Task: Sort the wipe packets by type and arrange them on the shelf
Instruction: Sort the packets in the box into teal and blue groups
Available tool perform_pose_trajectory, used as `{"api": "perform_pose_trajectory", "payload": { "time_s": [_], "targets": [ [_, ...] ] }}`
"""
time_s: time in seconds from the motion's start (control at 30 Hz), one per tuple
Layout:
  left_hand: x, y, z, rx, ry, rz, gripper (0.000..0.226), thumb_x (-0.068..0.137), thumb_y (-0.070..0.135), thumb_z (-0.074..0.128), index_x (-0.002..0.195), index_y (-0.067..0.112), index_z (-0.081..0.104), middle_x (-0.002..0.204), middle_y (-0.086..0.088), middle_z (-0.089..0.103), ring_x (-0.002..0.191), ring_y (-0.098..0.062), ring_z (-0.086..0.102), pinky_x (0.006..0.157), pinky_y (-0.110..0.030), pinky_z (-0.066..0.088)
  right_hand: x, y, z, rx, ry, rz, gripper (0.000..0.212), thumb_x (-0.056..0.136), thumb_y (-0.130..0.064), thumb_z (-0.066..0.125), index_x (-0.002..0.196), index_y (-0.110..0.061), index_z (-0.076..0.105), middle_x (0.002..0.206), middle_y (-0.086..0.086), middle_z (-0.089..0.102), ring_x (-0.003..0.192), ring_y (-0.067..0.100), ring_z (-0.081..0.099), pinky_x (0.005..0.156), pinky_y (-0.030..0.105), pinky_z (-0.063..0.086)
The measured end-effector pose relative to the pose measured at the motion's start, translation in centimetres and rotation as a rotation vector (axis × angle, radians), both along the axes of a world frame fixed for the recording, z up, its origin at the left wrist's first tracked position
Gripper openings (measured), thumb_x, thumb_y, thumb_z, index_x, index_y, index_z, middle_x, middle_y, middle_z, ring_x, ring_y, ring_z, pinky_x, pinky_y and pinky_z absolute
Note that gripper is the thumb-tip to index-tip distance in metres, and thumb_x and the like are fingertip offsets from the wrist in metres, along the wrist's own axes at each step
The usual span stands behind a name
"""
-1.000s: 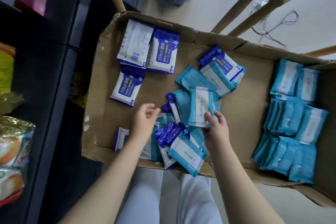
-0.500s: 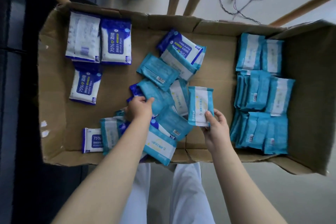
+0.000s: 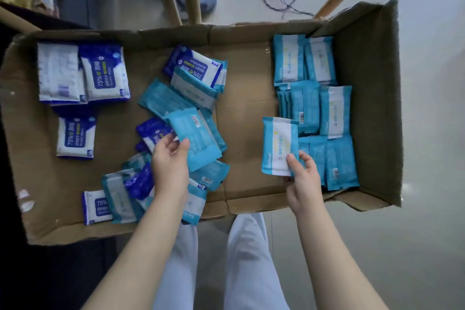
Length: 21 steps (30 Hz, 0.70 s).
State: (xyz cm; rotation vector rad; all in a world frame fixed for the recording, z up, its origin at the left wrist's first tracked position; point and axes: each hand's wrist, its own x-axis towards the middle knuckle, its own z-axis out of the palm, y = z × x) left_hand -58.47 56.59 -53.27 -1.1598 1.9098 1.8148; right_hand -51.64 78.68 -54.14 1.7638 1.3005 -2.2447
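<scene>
Inside the cardboard box [image 3: 247, 118]: alcohol wipe packets [image 3: 102, 78] at far left, mixed packet pile [image 3: 173, 106] in the middle, stacked packet rows [image 3: 332, 108] at right.

Your dark-blue 75% packets [image 3: 102, 75] lie flat at the left end of the box [image 3: 251, 33], and the teal rows [image 3: 334, 111] overlap at its right end. Between them both types are jumbled in a mixed heap [image 3: 193, 78]. Your left hand [image 3: 171, 168] pinches a teal packet [image 3: 198, 143], barcode up, over the heap. Your right hand [image 3: 303, 178] holds a white-label packet [image 3: 278, 146] just beside the rows.
</scene>
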Motion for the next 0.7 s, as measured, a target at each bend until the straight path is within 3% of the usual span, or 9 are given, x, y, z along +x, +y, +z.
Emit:
{"api": "perform_pose_trajectory", "payload": {
  "time_s": [0.07,0.13,0.23,0.33,0.4,0.47,0.53,0.6,0.7],
  "targets": [
    [1.2,3.9,-0.1,0.101,-0.014,-0.067,0.021,0.097,0.008,0.058,0.117,0.013,0.061,0.107,0.002,0.07,0.096,-0.01,0.068,0.079,-0.022,0.055,0.8,2.4,0.5,0.036,-0.002,-0.011,0.019,0.097,-0.003,0.057,0.103,-0.021,0.054,0.093,0.0,0.074,0.079,0.01,0.07,0.07,0.023,0.057],
    [2.5,8.1,-0.7,0.204,-0.065,-0.132,0.026,0.095,0.004,0.058,0.121,0.008,0.061,0.114,-0.007,0.07,0.104,-0.02,0.067,0.09,-0.033,0.055,1.7,5.2,0.7,0.098,-0.019,-0.003,0.021,0.097,-0.001,0.056,0.104,-0.02,0.053,0.101,0.004,0.07,0.088,0.014,0.069,0.082,0.03,0.056],
    [4.2,13.9,-1.5,0.333,-0.14,-0.267,0.026,0.093,0.001,0.06,0.116,0.014,0.061,0.118,-0.01,0.068,0.105,-0.021,0.066,0.095,-0.041,0.053,3.1,9.7,0.9,0.199,-0.079,0.009,0.026,0.097,0.0,0.056,0.118,-0.015,0.053,0.115,0.008,0.067,0.103,0.021,0.067,0.09,0.035,0.054],
    [5.3,18.6,-1.8,0.388,-0.172,-0.356,0.025,0.094,0.001,0.059,0.109,0.021,0.06,0.112,-0.003,0.067,0.106,-0.019,0.065,0.095,-0.041,0.054,4.2,13.3,1.0,0.351,-0.153,0.055,0.036,0.097,0.0,0.057,0.133,-0.008,0.052,0.117,0.008,0.067,0.088,0.008,0.07,0.071,0.021,0.057],
    [5.7,20.9,-2.3,0.286,-0.179,-0.421,0.023,0.094,0.004,0.061,0.111,0.018,0.059,0.111,-0.003,0.066,0.105,-0.019,0.064,0.093,-0.036,0.055,4.7,14.7,0.4,0.482,-0.222,0.097,0.034,0.096,-0.002,0.059,0.129,-0.009,0.056,0.116,0.007,0.067,0.085,0.01,0.069,0.067,0.018,0.056],
    [6.0,22.4,-3.1,0.117,-0.167,-0.468,0.018,0.093,0.007,0.063,0.108,0.016,0.059,0.104,-0.003,0.064,0.096,-0.019,0.062,0.082,-0.029,0.054,5.2,15.6,-0.6,0.612,-0.312,0.199,0.028,0.094,-0.005,0.062,0.121,-0.012,0.062,0.119,0.012,0.068,0.099,0.022,0.067,0.084,0.03,0.054],
    [6.2,23.4,-3.6,-0.078,-0.127,-0.543,0.013,0.092,0.013,0.064,0.102,0.019,0.058,0.099,-0.001,0.061,0.085,-0.015,0.057,0.07,-0.026,0.047,5.2,15.6,-1.4,0.71,-0.412,0.287,0.026,0.093,-0.01,0.064,0.119,-0.011,0.065,0.116,0.011,0.07,0.103,0.027,0.066,0.086,0.03,0.048],
    [6.2,24.0,-3.6,-0.229,-0.06,-0.638,0.015,0.091,0.018,0.066,0.103,0.021,0.057,0.094,0.005,0.056,0.08,-0.013,0.053,0.068,-0.028,0.042,5.1,15.0,-1.8,0.771,-0.458,0.27,0.027,0.093,-0.014,0.064,0.12,-0.012,0.066,0.114,0.008,0.07,0.103,0.027,0.065,0.085,0.028,0.046],
    [6.0,24.1,-3.6,-0.273,-0.004,-0.7,0.031,0.088,0.022,0.07,0.114,0.025,0.053,0.09,0.008,0.054,0.084,-0.015,0.056,0.071,-0.032,0.048,4.6,13.8,-1.3,0.829,-0.448,0.154,0.028,0.094,-0.018,0.064,0.121,-0.015,0.065,0.118,0.002,0.069,0.107,0.02,0.063,0.091,0.028,0.047]
  ]
}}
